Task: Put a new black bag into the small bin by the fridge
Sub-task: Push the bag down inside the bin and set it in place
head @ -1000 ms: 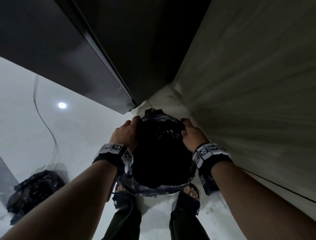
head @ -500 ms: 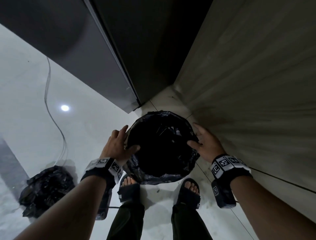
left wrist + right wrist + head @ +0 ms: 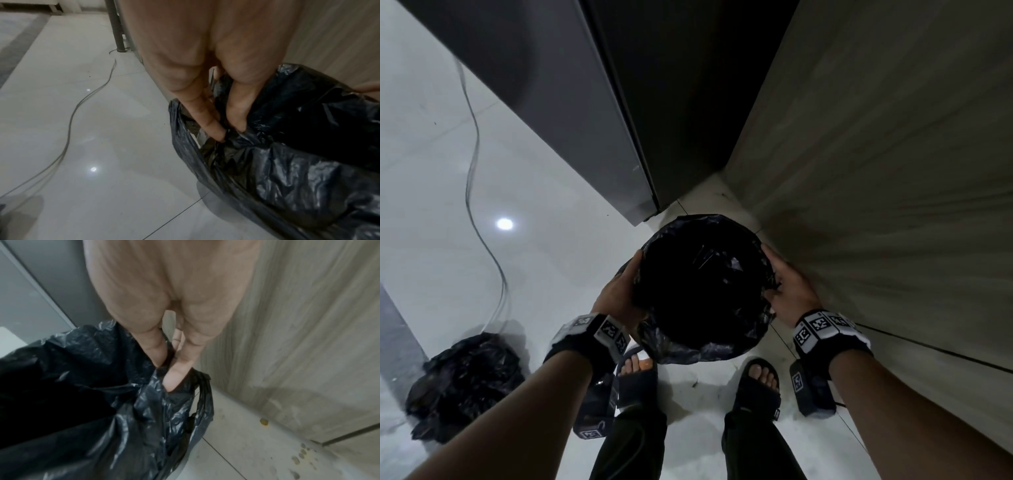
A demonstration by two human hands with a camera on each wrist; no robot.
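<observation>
The small bin (image 3: 726,354) stands on the floor in the corner between the fridge (image 3: 558,102) and the wall. A black bag (image 3: 702,294) lines it, its mouth spread open and its edge folded over the rim. My left hand (image 3: 619,293) is at the bin's left side, where thumb and forefinger pinch the black bag (image 3: 287,162) at the rim, left hand (image 3: 230,133). At the right side my right hand (image 3: 789,287) pinches the bag's folded edge, right hand (image 3: 165,374), black bag (image 3: 82,402). The bin's body is mostly hidden under the plastic.
A filled black bag (image 3: 465,383) lies on the white tiles at the lower left. A thin cable (image 3: 477,178) runs across the floor by the fridge. The wood-grain wall (image 3: 893,171) is close on the right. My sandalled feet (image 3: 637,377) stand just before the bin.
Both hands let go of the far rim, drew back toward me along the sides, and now pinch the bag's edge there. The bag's mouth lies wider round the rim.
</observation>
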